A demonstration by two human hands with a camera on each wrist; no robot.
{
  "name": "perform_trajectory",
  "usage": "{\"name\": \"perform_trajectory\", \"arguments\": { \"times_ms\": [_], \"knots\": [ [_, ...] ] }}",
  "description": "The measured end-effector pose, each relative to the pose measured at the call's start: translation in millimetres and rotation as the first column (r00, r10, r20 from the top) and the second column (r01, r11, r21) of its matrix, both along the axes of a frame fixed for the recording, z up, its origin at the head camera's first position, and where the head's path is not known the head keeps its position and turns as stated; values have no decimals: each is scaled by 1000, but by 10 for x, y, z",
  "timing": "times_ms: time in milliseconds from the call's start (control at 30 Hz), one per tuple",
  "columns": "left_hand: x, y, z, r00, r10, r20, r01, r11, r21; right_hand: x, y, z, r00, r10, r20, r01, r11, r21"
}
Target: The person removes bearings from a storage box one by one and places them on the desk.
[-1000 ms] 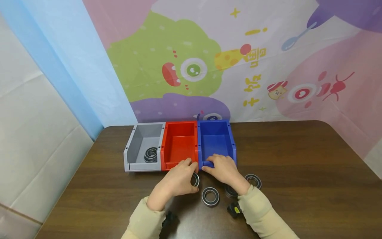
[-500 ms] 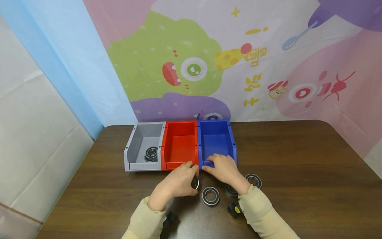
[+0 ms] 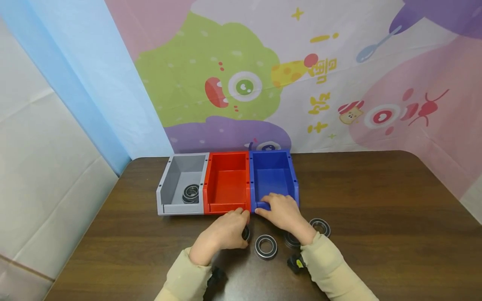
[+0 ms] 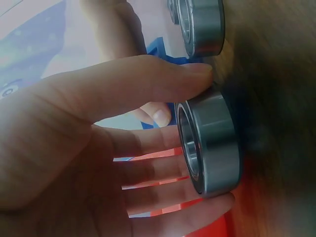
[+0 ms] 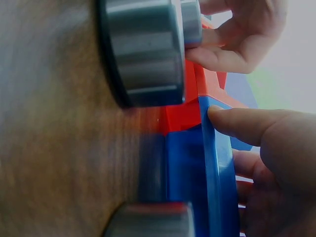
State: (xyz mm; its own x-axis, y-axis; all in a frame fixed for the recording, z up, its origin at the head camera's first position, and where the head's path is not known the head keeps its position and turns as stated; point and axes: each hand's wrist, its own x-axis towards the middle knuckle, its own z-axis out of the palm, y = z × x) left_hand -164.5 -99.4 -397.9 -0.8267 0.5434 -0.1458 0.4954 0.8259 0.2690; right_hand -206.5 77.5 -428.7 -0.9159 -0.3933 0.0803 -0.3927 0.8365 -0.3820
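My left hand (image 3: 226, 230) grips a ball bearing (image 4: 217, 148) between the thumb and fingers. In the left wrist view the bearing stands on its rim close to the brown table. From the head view, most of that bearing is behind the hand. My right hand (image 3: 282, 212) holds the front lip of the blue bin (image 5: 219, 173), thumb outside and fingers over the edge. Just right of my left hand, another bearing (image 3: 266, 247) lies flat on the table. Two more, a partly covered bearing (image 3: 292, 240) and a bearing (image 3: 320, 227), lie by my right wrist.
A red bin (image 3: 228, 184) stands between the blue bin and a grey bin (image 3: 164, 192), side by side against the printed backdrop (image 3: 211, 54). Stacked bearings (image 3: 191, 193) lie in the grey bin. A dark device (image 3: 295, 264) sits under the right sleeve.
My left hand has drawn back slightly toward me with the bearing, away from the front of the bins. The right hand stays on the blue bin's lip.
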Motion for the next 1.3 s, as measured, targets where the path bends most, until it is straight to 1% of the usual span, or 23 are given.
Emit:
{"name": "perform_trajectory", "arguments": {
  "times_ms": [167,533,867,1300],
  "knots": [
    [10,10,-9,1000,1,12,-1,1000,-12,0,-2,9,1000,-4,9,4,1000,1],
    [23,38,-46,1000,10,10,-10,999,-33,2,2,22,1000,3,11,-3,1000,5],
    [44,60,-71,999,11,-33,-14,997,-78,3,1,20,1000,2,17,-2,1000,5],
    [64,70,-36,999,36,-26,-39,993,-112,-1,2,13,1000,5,18,-5,1000,3]
  ]
}}
